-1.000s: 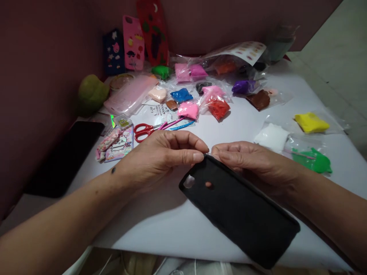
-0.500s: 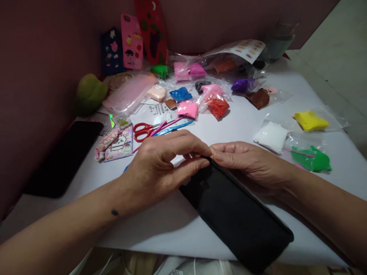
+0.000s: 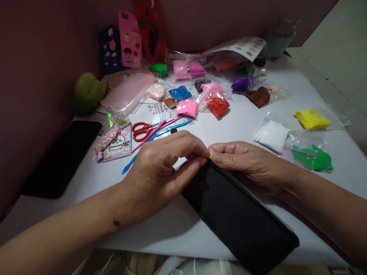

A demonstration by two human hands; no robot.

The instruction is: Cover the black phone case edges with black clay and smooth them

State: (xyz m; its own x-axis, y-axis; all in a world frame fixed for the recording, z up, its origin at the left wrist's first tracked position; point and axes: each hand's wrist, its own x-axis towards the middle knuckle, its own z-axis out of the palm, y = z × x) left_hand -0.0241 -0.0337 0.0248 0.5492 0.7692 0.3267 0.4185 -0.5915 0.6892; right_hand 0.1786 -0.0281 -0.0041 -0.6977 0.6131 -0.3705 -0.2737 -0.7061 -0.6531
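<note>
A black phone case (image 3: 237, 214), seemingly coated in a soft dark layer, lies slanted between my hands, its near end out over the table's front edge. A thin paler rim shows along its right side. My left hand (image 3: 169, 164) pinches the far end, thumb and index finger together at the edge. Right beside those fingertips, my right hand (image 3: 243, 160) grips the same corner between thumb and bent fingers. The right hand's other fingers are partly hidden behind the case. What lies exactly between the fingertips is too small to make out.
Beyond my hands lie red scissors (image 3: 142, 131), blue and pink modelling tools (image 3: 129, 164), and several bagged clay packets (image 3: 216, 105). A white packet (image 3: 272, 135) and green clay (image 3: 315, 157) lie right; a dark phone-like slab (image 3: 64, 160) lies left. Decorated cases (image 3: 130, 40) lean against the wall.
My left thumb and index finger have closed tighter together at the case's far corner. The case has shifted slightly to the right at its near end. My right hand keeps nearly the same grip.
</note>
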